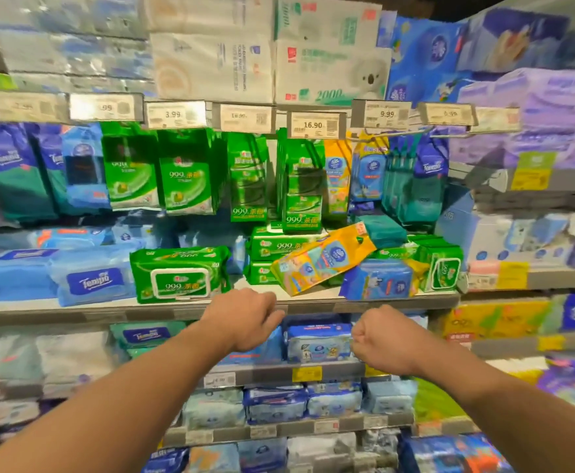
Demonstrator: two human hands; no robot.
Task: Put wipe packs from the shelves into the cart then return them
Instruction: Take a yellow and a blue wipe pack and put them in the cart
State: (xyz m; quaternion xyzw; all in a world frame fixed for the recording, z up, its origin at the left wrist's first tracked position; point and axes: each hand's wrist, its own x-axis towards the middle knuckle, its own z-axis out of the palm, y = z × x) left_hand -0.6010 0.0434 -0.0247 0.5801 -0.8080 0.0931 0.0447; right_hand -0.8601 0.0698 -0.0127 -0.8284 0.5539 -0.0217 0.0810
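Shelving bay (211,310): several tiers of wipe and tissue stock, price tags along each front rail. The cart is not in view.

Upper tier: large white tissue bales (211,63), well above reach and not part of the step in hand.

Hanging row: green 999 pouches (184,175) on pegs, blue pouches to the left, a yellow pouch and more blue ones to the right.

Middle shelf, nearest the hands: blue Tempo packs (91,281) at left; a flat green 999 wipe pack (178,273) with a white flip lid, lying at the front edge; a yellow wipe pack (323,259) tilted across stacked green packs; a blue pack (381,279) leaning at right.

Lower shelf: blue baby-wipe packs (318,341), partly hidden behind the hands.

Left hand (245,319): empty, fingers loosely curled and narrow, held just below the middle shelf's edge, near the green flip-lid pack.

Right hand (378,336): closed into a loose fist in front of the lower shelf; nothing is seen held, though the palm side is hidden.

Handling note, judged: a pick is in hand. The front green pack is best taken first, gripped across its short sides clear of the lid, and slid forward before lifting. The tilted yellow pack is propped loosely and may slip if its support is disturbed; it should be steadied with the right hand.
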